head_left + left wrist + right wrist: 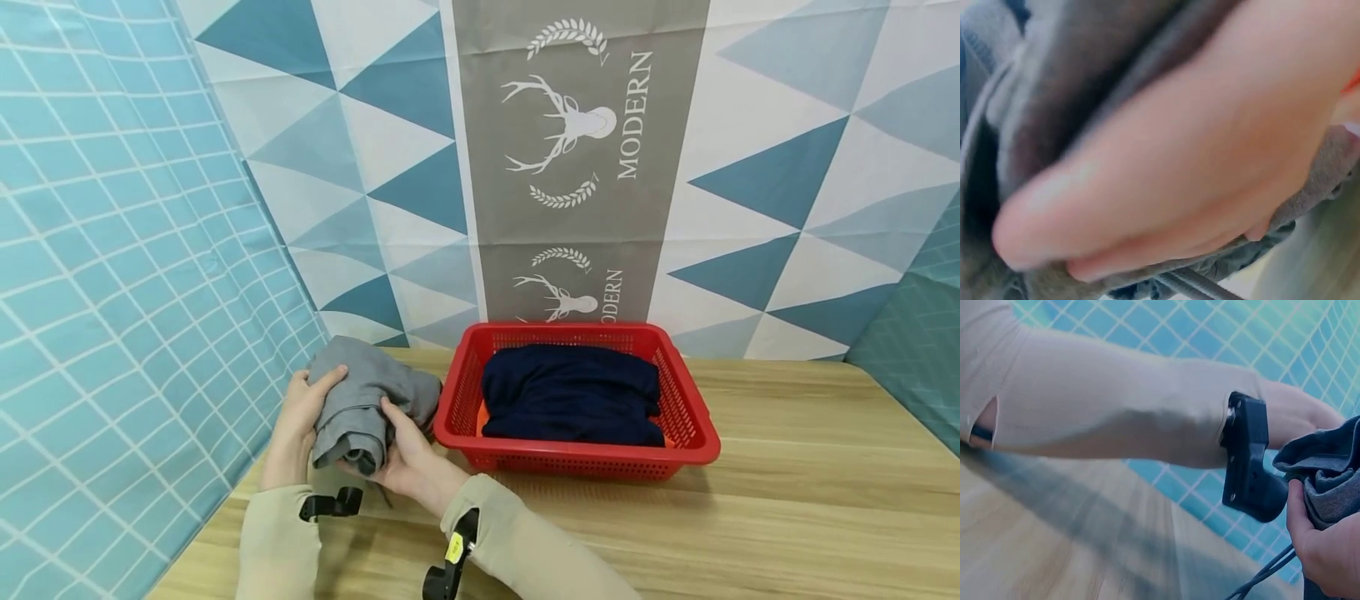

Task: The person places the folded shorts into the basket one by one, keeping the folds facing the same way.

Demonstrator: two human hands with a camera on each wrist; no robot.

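Note:
A grey garment, folded into a thick bundle, is held above the left part of the table, with both hands on it. My left hand grips its left side, thumb over the top. From the lower right my right hand holds it, thumb on the front and the other fingers hidden underneath. Up close in the left wrist view, the fingers press along the grey cloth. A thin cord dangles from the bundle in the right wrist view, beside the rolled cloth end.
A red plastic basket stands just right of the bundle. Inside lies a folded navy garment, with something orange showing beneath it. The wooden table meets a blue checked cloth at left and a patterned backdrop behind.

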